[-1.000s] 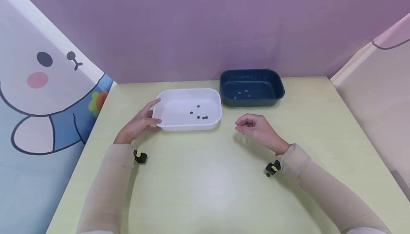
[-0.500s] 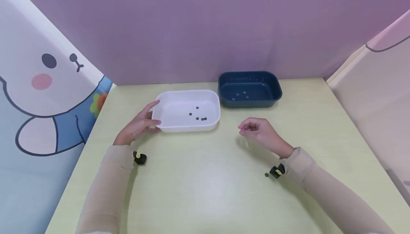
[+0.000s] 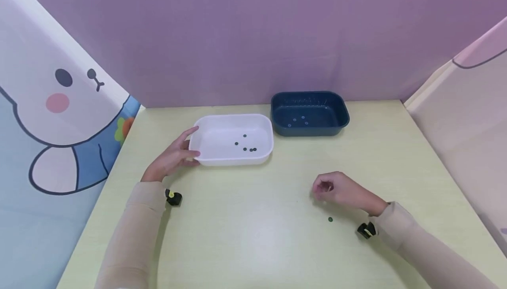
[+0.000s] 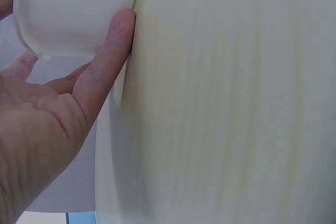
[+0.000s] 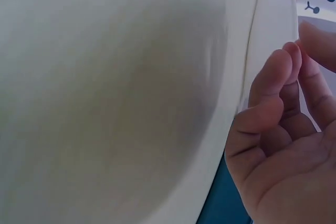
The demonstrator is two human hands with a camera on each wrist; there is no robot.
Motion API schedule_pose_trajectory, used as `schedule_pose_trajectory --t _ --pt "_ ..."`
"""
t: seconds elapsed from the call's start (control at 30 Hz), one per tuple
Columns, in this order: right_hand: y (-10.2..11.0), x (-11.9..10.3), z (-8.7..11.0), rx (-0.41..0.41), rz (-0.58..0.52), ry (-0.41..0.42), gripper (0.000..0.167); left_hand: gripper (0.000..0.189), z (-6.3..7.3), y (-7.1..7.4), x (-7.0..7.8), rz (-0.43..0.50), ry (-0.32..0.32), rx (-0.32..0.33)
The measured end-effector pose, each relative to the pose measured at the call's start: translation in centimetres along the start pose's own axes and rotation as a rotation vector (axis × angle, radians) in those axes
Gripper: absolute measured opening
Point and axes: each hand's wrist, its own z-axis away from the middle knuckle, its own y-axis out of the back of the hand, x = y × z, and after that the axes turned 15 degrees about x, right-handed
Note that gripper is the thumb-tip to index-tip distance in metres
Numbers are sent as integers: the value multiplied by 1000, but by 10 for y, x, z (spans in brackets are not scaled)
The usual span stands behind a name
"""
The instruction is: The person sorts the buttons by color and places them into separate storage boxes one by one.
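My left hand (image 3: 170,159) holds the left end of a white plastic tray (image 3: 206,162), thumb along the near side and a finger over the rim. In the left wrist view, the thumb (image 4: 113,51) lies against the tray wall (image 4: 68,19). Several small dark round button-like pieces (image 3: 244,149) lie inside that tray. My right hand (image 3: 340,190) hovers over the table, fingers loosely bent. In the right wrist view, nothing shows between its thumb and fingertips (image 5: 275,66). Just below it on the table lies one small green button-like disc (image 3: 330,219).
A dark blue tray (image 3: 310,131) stands at the back, right of the white one, with several small ring-like pieces (image 3: 294,120) in it. The pale table (image 3: 237,218) meets a purple wall (image 3: 237,38) behind, and a cartoon panel (image 3: 59,126) rises at the left.
My right hand has moved away from the trays, back and to the right, uncovering the table around the green disc. My left hand keeps its hold on the white tray.
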Motion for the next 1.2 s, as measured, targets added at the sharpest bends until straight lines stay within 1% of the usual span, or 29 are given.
schedule_pose_trajectory --t 0.23,0.33,0.4,0.57,0.73,0.83,1.0,1.07,1.2 --pt "-4 5 10 -37 -1 0 9 90 -2 0 -1 3 9 2" --pt "-7 6 13 -51 20 19 11 89 -2 -1 -1 6 17 5" --pt "-7 7 16 -64 53 35 13 88 -3 -2 -1 6 23 8" --pt "-7 4 24 -100 190 88 20 89 -3 -2 -1 7 21 2" --pt "-6 4 31 -121 286 170 26 89 -2 -1 0 14 12 8" --pt "-6 5 33 -122 310 198 28 90 -2 -1 0 15 5 10" --pt "-6 9 33 -114 308 235 27 90 -3 -1 -1 17 2 6" --pt "-5 12 33 -98 301 259 27 89 -3 -1 -1 15 3 7" --pt "-5 17 34 -48 314 333 23 90 -3 0 -1 14 4 4"
